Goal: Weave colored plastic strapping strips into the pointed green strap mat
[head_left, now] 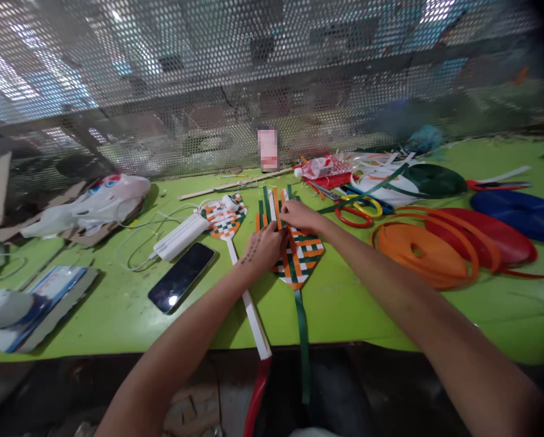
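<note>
A woven piece [305, 252] of green, orange and white flat strips lies on the green table, with loose strip ends pointing away from me and a green strip [302, 334] hanging over the front edge. My left hand [272, 244] presses on its left side, fingers bent around strips. Close beside it, my right hand [299, 216] pinches at the upper strips with its fingertips. Which strip each hand grips is partly hidden by the fingers. To the left lies a finished-looking woven fan [224, 221] with a white handle [253, 321].
A phone [182, 278] and a white power strip [181, 237] lie left. Scissors [353, 215] rest behind on the right, near orange [417, 255], red [485, 237], blue [521, 213] and green [435, 180] strip coils. Another phone [268, 149] stands against the perforated screen [185, 79].
</note>
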The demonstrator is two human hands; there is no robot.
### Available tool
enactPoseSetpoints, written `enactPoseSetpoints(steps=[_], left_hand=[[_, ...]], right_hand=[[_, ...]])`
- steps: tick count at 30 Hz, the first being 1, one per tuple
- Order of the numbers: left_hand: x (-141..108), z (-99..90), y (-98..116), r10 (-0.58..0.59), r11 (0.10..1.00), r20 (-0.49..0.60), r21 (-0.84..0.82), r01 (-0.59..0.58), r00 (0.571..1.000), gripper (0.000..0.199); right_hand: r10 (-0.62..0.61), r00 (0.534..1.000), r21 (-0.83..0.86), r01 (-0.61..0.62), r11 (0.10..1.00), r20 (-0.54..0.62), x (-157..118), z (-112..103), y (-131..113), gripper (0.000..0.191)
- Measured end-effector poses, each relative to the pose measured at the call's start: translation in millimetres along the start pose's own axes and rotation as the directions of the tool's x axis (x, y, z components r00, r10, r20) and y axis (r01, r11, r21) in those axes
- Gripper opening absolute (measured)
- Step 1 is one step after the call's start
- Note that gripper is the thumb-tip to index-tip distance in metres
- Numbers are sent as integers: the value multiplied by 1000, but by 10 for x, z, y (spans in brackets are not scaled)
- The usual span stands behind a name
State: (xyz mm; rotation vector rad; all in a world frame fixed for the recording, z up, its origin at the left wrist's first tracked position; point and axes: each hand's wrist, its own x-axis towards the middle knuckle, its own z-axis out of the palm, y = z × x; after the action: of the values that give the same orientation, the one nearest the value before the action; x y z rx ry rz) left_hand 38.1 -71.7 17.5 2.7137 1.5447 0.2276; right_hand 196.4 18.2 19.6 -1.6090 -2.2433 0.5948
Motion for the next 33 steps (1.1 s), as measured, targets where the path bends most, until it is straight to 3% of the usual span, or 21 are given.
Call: enactPoseSetpoints(steps=[10, 18, 33], left_hand=[[1, -18, 14, -18, 1000, 13, 9, 18, 1000, 49], [4, -26, 11, -12, 1000, 22, 8, 12, 1000, 48], [14, 1, 7, -31, 1000, 14, 6, 31, 999, 47]], right_hand=[[28, 998, -1, -28, 1000, -53, 7, 33, 7, 20], [41, 989, -66, -51, 997, -142, -24, 89, -33, 9], [48, 985, -94, -64, 994, -165, -58, 121, -58, 11]])
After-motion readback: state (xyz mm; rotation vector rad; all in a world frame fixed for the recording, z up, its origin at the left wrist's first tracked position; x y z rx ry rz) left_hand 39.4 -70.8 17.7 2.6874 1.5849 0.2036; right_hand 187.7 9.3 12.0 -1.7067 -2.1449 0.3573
